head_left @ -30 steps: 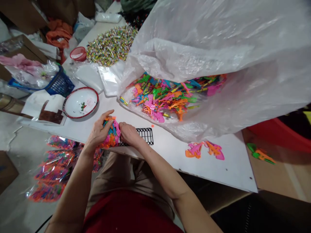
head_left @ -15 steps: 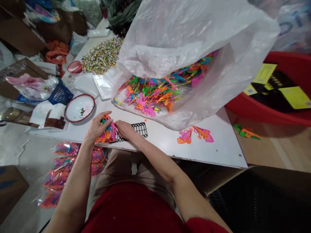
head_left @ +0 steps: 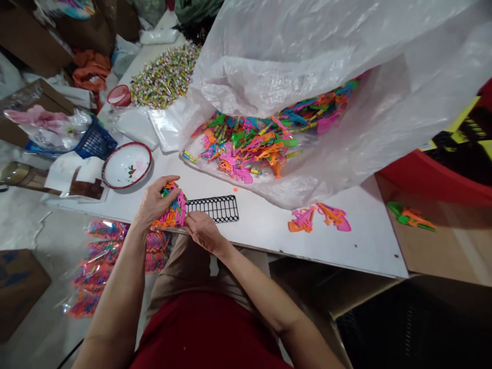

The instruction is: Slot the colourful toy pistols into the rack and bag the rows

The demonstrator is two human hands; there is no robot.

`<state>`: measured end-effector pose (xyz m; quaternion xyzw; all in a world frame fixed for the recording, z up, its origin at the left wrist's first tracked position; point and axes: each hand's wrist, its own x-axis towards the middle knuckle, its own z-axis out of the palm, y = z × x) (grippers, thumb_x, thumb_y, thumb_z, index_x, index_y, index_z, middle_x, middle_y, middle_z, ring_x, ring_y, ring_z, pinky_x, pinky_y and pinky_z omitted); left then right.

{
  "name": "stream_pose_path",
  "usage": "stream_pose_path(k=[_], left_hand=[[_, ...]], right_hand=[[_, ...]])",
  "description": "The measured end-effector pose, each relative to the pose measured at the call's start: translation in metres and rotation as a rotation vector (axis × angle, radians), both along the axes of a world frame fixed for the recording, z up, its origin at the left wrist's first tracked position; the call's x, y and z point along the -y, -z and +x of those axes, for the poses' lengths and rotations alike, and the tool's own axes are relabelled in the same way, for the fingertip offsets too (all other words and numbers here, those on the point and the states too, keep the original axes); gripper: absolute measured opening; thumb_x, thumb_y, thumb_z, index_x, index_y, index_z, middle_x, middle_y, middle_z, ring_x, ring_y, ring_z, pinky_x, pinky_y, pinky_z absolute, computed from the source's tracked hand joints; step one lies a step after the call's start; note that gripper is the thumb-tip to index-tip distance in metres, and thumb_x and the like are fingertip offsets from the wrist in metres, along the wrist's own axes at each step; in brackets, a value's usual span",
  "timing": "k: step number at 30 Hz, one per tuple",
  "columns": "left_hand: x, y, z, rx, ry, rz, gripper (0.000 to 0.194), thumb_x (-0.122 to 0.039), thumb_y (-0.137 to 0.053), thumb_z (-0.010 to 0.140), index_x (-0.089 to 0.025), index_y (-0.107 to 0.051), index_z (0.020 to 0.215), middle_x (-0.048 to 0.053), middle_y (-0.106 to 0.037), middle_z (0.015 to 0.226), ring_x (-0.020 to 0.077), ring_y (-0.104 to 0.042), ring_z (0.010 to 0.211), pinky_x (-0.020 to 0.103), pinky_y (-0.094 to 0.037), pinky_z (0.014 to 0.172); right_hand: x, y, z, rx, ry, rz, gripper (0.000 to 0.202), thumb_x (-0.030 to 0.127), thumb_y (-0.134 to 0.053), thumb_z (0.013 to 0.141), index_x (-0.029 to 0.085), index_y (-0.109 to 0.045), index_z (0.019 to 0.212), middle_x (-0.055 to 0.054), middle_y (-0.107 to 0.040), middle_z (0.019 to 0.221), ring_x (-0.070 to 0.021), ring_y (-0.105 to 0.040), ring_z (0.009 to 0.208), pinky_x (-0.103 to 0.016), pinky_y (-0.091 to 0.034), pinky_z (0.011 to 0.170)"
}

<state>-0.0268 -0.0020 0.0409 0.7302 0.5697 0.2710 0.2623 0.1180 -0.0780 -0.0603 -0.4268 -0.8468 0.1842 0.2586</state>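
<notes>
A row of small bright plastic toys point(head_left: 177, 205), pink, orange, blue and green, is packed together at the table's front edge. My left hand point(head_left: 154, 202) wraps round the far and left side of that row, fingers curled over it. At the row's right side my right hand point(head_left: 202, 229) is closed, its fingertips against the near pink pieces; what they pinch is too small to make out. A black grid rack point(head_left: 219, 208) lies flat on the table, its left end reaching the toys. More loose toys point(head_left: 246, 146) fill the mouth of a large white plastic bag point(head_left: 307, 177).
A white enamel bowl point(head_left: 140, 161) with a red rim stands at left. Two toy clusters point(head_left: 302, 219) lie at the right front. Bagged toys point(head_left: 103, 256) sit below the table's left edge. A red tub point(head_left: 413, 177) is at the right, a candy-like pile point(head_left: 163, 77) at the back.
My right hand has moved down, nearer the table's front edge, uncovering more of the black rack. My left hand stays round the toys. The view has shifted slightly.
</notes>
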Motion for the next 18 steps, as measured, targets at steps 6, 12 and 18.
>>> stream_pose_path(k=[6,12,18], left_hand=[[0.002,0.001,0.001,0.056,0.011,-0.053,0.044,-0.042,-0.062,0.08,-0.016,-0.064,0.116,0.006,-0.07,0.1,0.0189,-0.063,0.091,0.031,-0.047,0.088],[0.002,0.002,0.001,0.062,0.005,-0.034,0.041,-0.041,-0.063,0.08,-0.017,-0.066,0.113,0.005,-0.07,0.098,0.0176,-0.063,0.087,0.029,-0.048,0.084],[0.002,0.002,0.002,0.06,0.007,-0.009,0.038,-0.037,-0.062,0.08,-0.017,-0.065,0.112,0.003,-0.07,0.095,0.0168,-0.063,0.085,0.029,-0.049,0.083]], right_hand=[[-0.006,0.002,0.006,-0.029,-0.068,-0.004,0.016,0.025,-0.049,0.097,0.015,-0.061,0.097,-0.009,-0.061,0.092,-0.0216,-0.055,0.094,-0.031,-0.044,0.085],[-0.021,-0.004,0.03,-0.334,-0.091,-0.274,0.017,0.01,-0.058,0.088,0.017,-0.061,0.103,-0.004,-0.061,0.097,-0.0148,-0.058,0.087,-0.024,-0.045,0.079],[-0.057,-0.009,0.021,-0.337,0.036,-0.256,0.019,0.014,-0.055,0.09,0.016,-0.057,0.108,-0.007,-0.058,0.101,-0.0178,-0.055,0.09,-0.028,-0.044,0.082]])
